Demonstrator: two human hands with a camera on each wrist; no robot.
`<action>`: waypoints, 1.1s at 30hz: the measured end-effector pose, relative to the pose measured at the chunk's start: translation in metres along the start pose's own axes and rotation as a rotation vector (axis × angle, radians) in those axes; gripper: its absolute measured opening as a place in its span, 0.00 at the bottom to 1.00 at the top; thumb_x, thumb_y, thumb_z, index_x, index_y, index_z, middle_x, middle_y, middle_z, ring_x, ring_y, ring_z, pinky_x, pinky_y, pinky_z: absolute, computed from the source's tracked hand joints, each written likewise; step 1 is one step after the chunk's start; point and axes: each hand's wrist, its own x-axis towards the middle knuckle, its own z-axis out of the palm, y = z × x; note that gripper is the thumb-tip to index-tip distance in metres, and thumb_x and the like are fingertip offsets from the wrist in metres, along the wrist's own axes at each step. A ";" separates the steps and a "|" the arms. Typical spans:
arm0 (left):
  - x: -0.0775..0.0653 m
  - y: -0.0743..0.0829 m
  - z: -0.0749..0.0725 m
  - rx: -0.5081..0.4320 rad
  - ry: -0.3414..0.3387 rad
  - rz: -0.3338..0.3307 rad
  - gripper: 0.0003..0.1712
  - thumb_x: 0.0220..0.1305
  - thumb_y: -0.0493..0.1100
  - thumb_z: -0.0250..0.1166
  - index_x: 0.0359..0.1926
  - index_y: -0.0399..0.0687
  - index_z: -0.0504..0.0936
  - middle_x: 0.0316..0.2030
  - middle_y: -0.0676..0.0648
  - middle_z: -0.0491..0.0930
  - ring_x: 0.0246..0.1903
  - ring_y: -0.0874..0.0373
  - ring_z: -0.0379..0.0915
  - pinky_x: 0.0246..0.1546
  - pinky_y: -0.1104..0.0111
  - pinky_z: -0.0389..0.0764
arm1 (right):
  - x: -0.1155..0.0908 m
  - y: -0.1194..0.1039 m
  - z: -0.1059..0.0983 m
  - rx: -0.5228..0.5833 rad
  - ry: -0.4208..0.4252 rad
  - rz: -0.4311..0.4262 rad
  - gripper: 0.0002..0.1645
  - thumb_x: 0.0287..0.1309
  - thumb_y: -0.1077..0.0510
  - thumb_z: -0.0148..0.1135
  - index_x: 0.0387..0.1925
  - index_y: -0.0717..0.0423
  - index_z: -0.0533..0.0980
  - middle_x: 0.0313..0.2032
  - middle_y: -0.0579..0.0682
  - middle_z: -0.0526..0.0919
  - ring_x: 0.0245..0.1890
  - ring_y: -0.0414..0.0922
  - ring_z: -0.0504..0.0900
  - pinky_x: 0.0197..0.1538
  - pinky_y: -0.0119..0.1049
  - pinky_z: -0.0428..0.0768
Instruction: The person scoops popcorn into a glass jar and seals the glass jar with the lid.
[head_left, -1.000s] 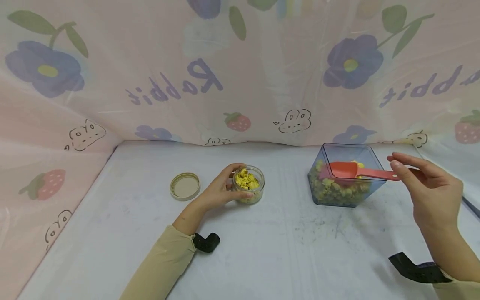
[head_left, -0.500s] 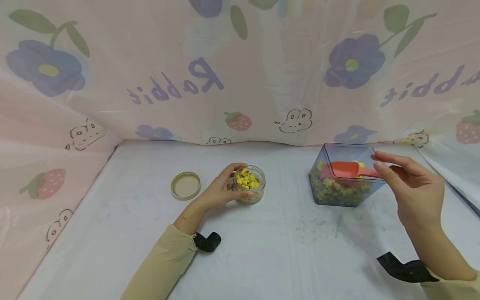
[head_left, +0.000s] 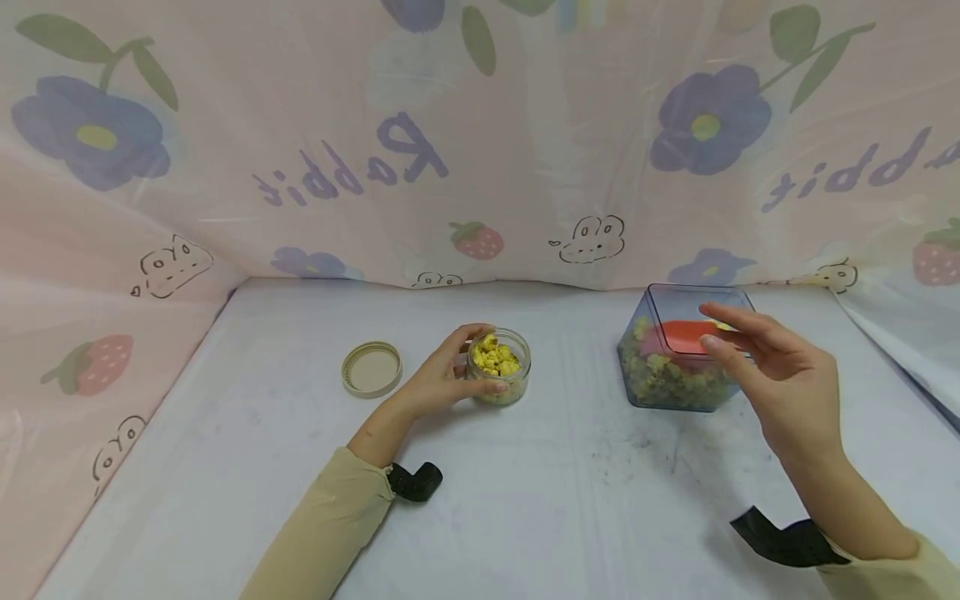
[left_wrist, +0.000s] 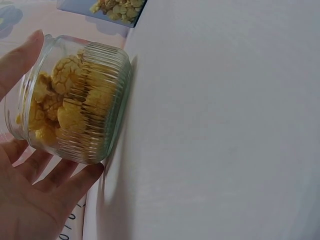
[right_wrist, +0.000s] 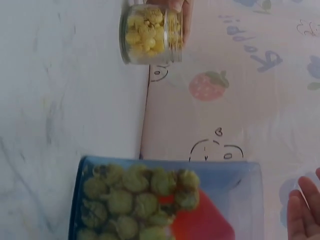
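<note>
My left hand (head_left: 431, 383) grips a small glass jar (head_left: 504, 393), thumb in front and fingers behind. Yellow popcorn (head_left: 495, 357) fills much of the jar, and its mouth is uncovered. In the left wrist view, the ribbed jar (left_wrist: 95, 100) stands on the table between thumb and fingers. A clear blue box (head_left: 633, 396) to the right holds more popcorn, with a red scoop (head_left: 684, 335) lying on top. My right hand (head_left: 791, 383) hovers at the box's right side with nothing in its spread fingers. It hides the scoop's handle.
Left of the jar, a round beige lid (head_left: 372, 370) lies on the white table (head_left: 525, 500). A pink curtain (head_left: 525, 183) printed with flowers and rabbits hangs behind and along the left side. Dark smudges mark the table before the box.
My right hand has moved left, from beyond the end of the scoop's handle to over the box's right part. The left hand, jar, lid and scoop have kept their places.
</note>
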 end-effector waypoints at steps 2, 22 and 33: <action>0.000 0.000 0.000 -0.004 -0.002 0.000 0.46 0.51 0.40 0.75 0.68 0.54 0.60 0.67 0.49 0.62 0.64 0.49 0.60 0.61 0.56 0.70 | -0.001 0.001 0.003 -0.019 -0.021 0.003 0.23 0.51 0.82 0.57 0.51 0.79 0.73 0.48 0.51 0.85 0.44 0.43 0.82 0.58 0.24 0.72; 0.001 -0.004 0.001 -0.005 0.002 0.004 0.47 0.51 0.41 0.75 0.69 0.53 0.59 0.67 0.49 0.61 0.64 0.50 0.59 0.61 0.57 0.71 | -0.009 0.011 0.030 -0.185 -0.135 0.068 0.25 0.52 0.77 0.62 0.55 0.72 0.74 0.52 0.46 0.83 0.49 0.37 0.80 0.51 0.22 0.76; 0.000 -0.002 0.000 -0.002 0.006 -0.003 0.47 0.50 0.40 0.75 0.68 0.53 0.60 0.67 0.49 0.61 0.65 0.49 0.57 0.63 0.56 0.69 | -0.013 0.018 0.042 -0.355 -0.177 0.094 0.26 0.51 0.75 0.65 0.55 0.65 0.76 0.53 0.44 0.82 0.54 0.37 0.78 0.55 0.21 0.74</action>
